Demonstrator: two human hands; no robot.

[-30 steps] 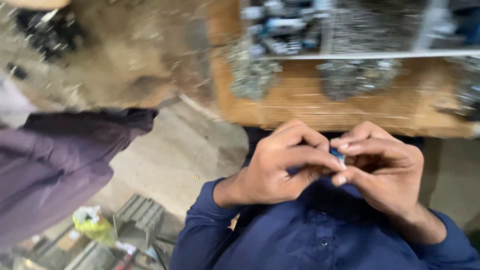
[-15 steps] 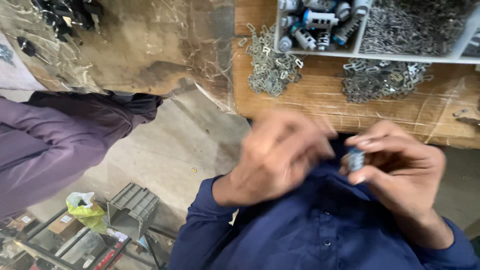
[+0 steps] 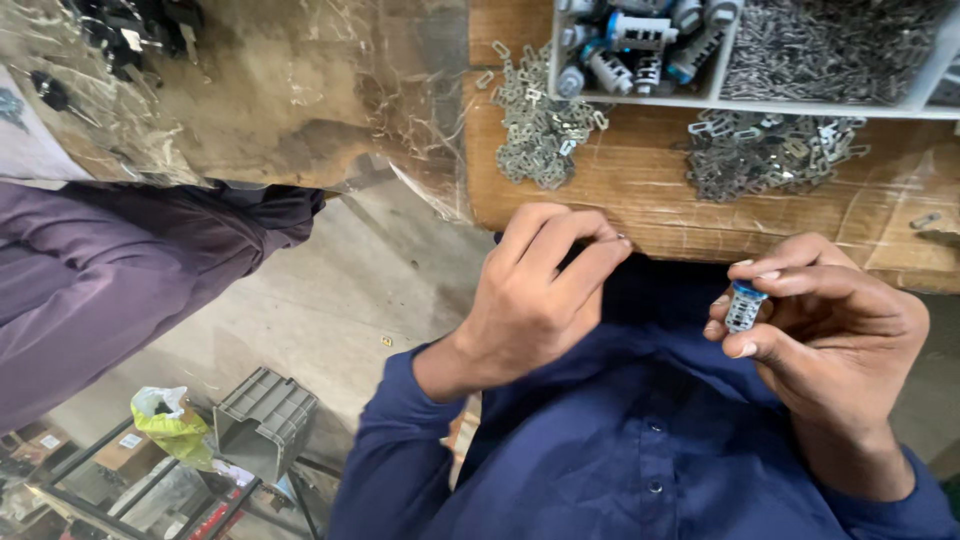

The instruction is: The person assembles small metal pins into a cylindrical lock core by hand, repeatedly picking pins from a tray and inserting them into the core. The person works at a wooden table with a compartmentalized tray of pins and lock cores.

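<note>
My right hand [image 3: 835, 335] holds a small ribbed metal cylinder with a blue cap [image 3: 745, 305], pinched upright between thumb and fingertips in front of my dark blue shirt [image 3: 640, 440]. My left hand [image 3: 530, 300] is apart from it, to the left. Its fingers are curled and pinched together at the front edge of the wooden table [image 3: 650, 190]. A tiny glint shows at those fingertips, and I cannot tell whether anything is held there. Two heaps of small flat metal clips [image 3: 540, 130] [image 3: 770, 155] lie on the table just beyond my hands.
A white divided tray [image 3: 640, 98] at the table's back holds blue-capped cylinders [image 3: 630, 45] and a heap of small metal parts [image 3: 830, 40]. Another person's purple sleeve [image 3: 120, 280] reaches in from the left. Below on the concrete floor are a grey crate [image 3: 262, 420] and a yellow-green bag [image 3: 170, 420].
My hands were joined around the cylinder a second ago. They have since separated: the left hand moved left toward the table edge, while the right kept the cylinder. The view has steadied.
</note>
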